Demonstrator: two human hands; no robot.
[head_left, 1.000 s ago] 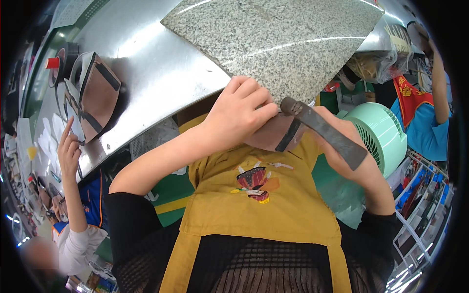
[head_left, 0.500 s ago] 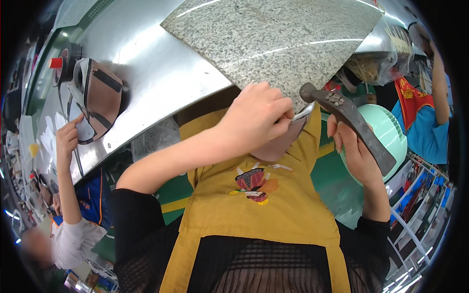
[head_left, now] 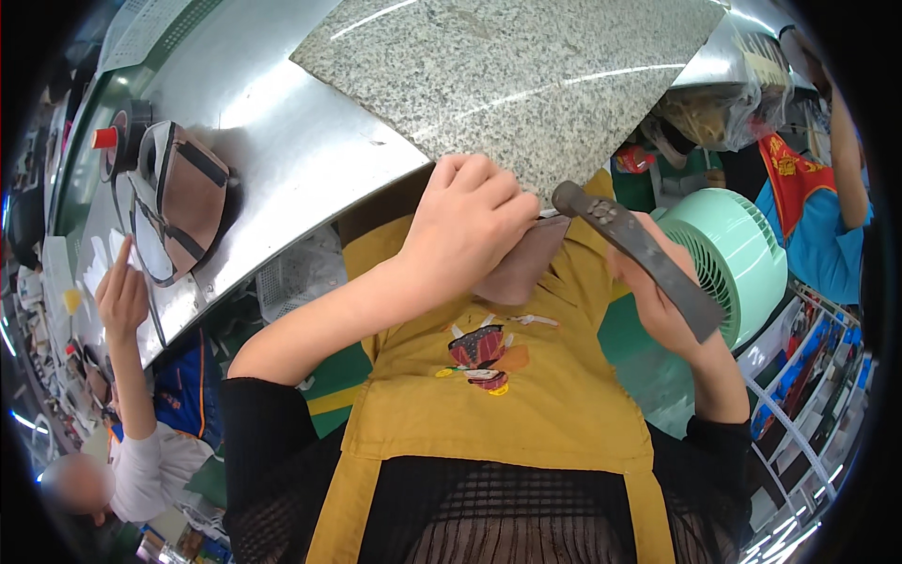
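My left hand (head_left: 474, 221) is closed on a dusty-brown leather-like piece (head_left: 521, 268) with a pale upper edge. It holds the piece at the near corner of a speckled granite slab (head_left: 526, 75), above my yellow apron (head_left: 498, 414). My right hand (head_left: 653, 305) grips a hammer (head_left: 662, 268) with a long, curved dark metal head. The hammer's handle is mostly hidden under its head and in my fingers. Its round striking end hangs just right of the piece's upper edge; whether they touch I cannot tell.
A brown bag with black straps (head_left: 193, 193) stands on the metal table (head_left: 282, 141) at left, near a dark round container with a red cap (head_left: 105, 138). A co-worker's hand (head_left: 122, 301) is beside it. A mint-green fan (head_left: 728, 258) stands at right, before another person in blue (head_left: 822, 254).
The hammer and my right hand have moved left, nearer the brown piece. My left hand has shifted slightly left with the piece. The co-worker's hand has drawn back from the bag.
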